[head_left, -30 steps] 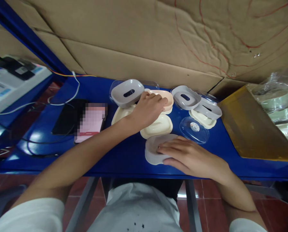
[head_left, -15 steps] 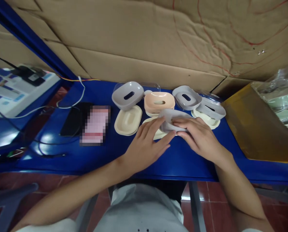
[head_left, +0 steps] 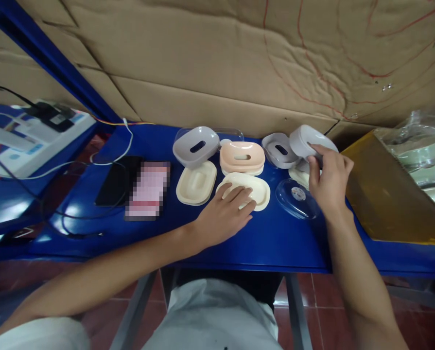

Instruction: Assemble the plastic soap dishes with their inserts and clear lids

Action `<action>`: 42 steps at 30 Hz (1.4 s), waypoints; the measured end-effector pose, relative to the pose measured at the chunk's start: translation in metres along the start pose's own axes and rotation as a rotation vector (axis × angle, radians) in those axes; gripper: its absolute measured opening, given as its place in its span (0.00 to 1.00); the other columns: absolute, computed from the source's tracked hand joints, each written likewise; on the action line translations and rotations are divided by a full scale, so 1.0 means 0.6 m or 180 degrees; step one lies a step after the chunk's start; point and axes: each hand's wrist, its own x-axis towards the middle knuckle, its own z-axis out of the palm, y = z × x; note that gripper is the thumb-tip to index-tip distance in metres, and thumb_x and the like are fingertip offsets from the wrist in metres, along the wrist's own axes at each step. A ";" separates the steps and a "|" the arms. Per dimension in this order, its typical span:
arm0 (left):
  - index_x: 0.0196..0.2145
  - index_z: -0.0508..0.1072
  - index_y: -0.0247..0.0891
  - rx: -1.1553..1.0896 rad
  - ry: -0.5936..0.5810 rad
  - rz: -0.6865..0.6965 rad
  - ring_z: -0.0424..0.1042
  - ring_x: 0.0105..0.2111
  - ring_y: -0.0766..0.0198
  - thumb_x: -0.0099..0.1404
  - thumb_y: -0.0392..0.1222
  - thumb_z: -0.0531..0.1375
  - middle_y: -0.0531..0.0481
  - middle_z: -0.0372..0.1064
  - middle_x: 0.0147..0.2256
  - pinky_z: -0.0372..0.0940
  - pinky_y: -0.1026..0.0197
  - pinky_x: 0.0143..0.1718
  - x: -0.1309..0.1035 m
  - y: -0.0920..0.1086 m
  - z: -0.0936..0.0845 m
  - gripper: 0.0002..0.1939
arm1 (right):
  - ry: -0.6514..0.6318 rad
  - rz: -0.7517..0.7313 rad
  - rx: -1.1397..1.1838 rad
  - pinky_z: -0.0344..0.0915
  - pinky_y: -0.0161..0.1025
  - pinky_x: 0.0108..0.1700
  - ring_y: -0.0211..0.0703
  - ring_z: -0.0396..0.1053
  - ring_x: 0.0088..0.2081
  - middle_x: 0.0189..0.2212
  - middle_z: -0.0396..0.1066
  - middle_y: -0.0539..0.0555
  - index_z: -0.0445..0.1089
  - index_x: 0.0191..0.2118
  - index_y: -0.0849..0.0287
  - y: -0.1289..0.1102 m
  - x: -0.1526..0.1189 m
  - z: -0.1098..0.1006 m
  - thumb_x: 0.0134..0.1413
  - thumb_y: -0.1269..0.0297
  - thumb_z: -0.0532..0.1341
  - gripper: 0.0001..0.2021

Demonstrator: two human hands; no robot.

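Observation:
My left hand (head_left: 224, 214) lies flat on a cream soap-dish tray (head_left: 255, 187) near the middle of the blue table (head_left: 210, 238), fingers spread. My right hand (head_left: 328, 182) grips a grey soap-dish part (head_left: 306, 138) and holds it raised at the right, above a cream tray and beside another grey dish (head_left: 277, 150). A clear lid (head_left: 295, 199) lies just left of my right wrist. A peach dish (head_left: 242, 156), a second cream tray (head_left: 196, 183) and a grey dish (head_left: 196, 145) on a clear lid sit further left.
A pink blurred card (head_left: 147, 190) and a black phone (head_left: 117, 181) lie at the left with cables. A yellow-brown sheet (head_left: 385, 194) and bagged dishes (head_left: 421, 150) fill the right side. Cardboard (head_left: 239, 58) backs the table. A white box (head_left: 27, 141) stands far left.
My right hand lifted the grey part from the front middle of the table and carried it to the back right. My left hand left the peach dish and settled on the cream tray.

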 end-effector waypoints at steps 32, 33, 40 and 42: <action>0.53 0.71 0.37 -0.0450 -0.0562 -0.0864 0.74 0.55 0.40 0.62 0.23 0.56 0.37 0.70 0.56 0.68 0.37 0.58 -0.069 -0.118 -0.028 0.24 | -0.1242 -0.1466 0.0641 0.63 0.56 0.62 0.57 0.74 0.60 0.59 0.77 0.59 0.72 0.60 0.51 -0.097 -0.037 -0.004 0.74 0.60 0.61 0.13; 0.53 0.71 0.38 -0.0566 -0.0633 -0.0824 0.74 0.56 0.40 0.61 0.23 0.55 0.37 0.70 0.56 0.68 0.38 0.58 -0.069 -0.121 -0.031 0.24 | -0.1332 -0.1625 0.0733 0.62 0.57 0.63 0.57 0.72 0.62 0.62 0.75 0.60 0.71 0.62 0.51 -0.110 -0.043 -0.002 0.73 0.59 0.63 0.16; 0.50 0.68 0.43 -0.1312 -0.0833 -0.0386 0.72 0.57 0.50 0.59 0.24 0.58 0.45 0.70 0.55 0.65 0.50 0.57 -0.076 -0.149 -0.042 0.24 | -0.1757 -0.2039 0.0888 0.57 0.58 0.67 0.57 0.67 0.68 0.67 0.71 0.62 0.72 0.62 0.53 -0.152 -0.069 0.016 0.75 0.61 0.60 0.15; 0.51 0.68 0.43 -0.1350 -0.0906 -0.0343 0.73 0.55 0.51 0.59 0.25 0.60 0.45 0.70 0.55 0.67 0.51 0.55 -0.079 -0.154 -0.046 0.24 | -0.1721 -0.1902 0.0809 0.56 0.60 0.67 0.59 0.66 0.69 0.68 0.70 0.63 0.72 0.60 0.53 -0.141 -0.066 0.019 0.74 0.65 0.59 0.14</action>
